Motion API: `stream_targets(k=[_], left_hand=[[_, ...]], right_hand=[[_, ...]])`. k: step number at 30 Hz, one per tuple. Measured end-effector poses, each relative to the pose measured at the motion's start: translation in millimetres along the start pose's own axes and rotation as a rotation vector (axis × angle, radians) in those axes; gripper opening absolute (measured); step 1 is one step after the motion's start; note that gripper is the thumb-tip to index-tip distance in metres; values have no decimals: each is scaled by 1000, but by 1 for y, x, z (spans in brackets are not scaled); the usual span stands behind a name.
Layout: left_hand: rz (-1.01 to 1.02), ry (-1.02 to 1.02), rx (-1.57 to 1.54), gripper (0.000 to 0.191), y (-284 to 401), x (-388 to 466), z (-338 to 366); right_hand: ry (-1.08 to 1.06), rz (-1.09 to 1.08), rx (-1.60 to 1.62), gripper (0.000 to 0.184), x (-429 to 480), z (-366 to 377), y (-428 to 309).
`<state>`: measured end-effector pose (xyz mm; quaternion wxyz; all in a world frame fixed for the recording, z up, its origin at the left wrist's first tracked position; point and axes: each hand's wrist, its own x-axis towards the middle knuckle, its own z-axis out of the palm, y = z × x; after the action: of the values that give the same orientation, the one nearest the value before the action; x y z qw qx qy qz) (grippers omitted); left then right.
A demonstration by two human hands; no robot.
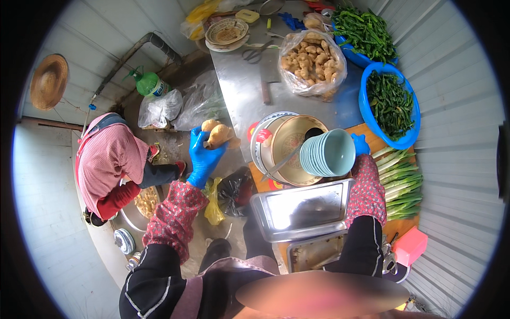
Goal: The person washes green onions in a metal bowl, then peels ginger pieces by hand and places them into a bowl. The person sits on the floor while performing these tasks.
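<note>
My left hand (206, 157), in a blue glove, grips a pale ginger root (218, 135) over the floor, left of the metal table. The root has several knobs that stick out past my fingers. On the other side, my right hand (361, 144), also gloved in blue, is beside a stack of light-green bowls (334, 153). The bowls hide part of that hand, so its fingers and anything in them cannot be made out. The stack rests at a tilt in a beige basin (287, 139) with a knife (282, 163) lying across its rim. Scallions (398, 183) lie close to my right sleeve.
A plastic bag of ginger (312, 60), a cleaver (267, 75) and scissors (257, 54) lie on the metal table (235, 85). Blue baskets of green peppers (390, 103) line the right wall. Steel trays (303, 207) are before me. A person (115, 159) bends at the left near a ginger-filled basin (146, 201).
</note>
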<state>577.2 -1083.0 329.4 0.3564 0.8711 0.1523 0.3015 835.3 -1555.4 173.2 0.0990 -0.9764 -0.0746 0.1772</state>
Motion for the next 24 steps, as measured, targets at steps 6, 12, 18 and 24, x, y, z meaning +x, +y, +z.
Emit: stream_targets(k=[6,12,18,24], left_hand=[[-101,37,11,39,-11,-40,-33],[-208,70,52,38,-14,-66,-81],[-284,160,1,39,-27,-132,-149],[-349,222,22,38,-35,-254,-257]], right_hand=[[23,42,165,23,-4,10,10],[280,-49,105,37,-42,-21,-5],[573,-60,-9,58,-109,-101,-1],[752,-294,61,45,-239,-213,-70]])
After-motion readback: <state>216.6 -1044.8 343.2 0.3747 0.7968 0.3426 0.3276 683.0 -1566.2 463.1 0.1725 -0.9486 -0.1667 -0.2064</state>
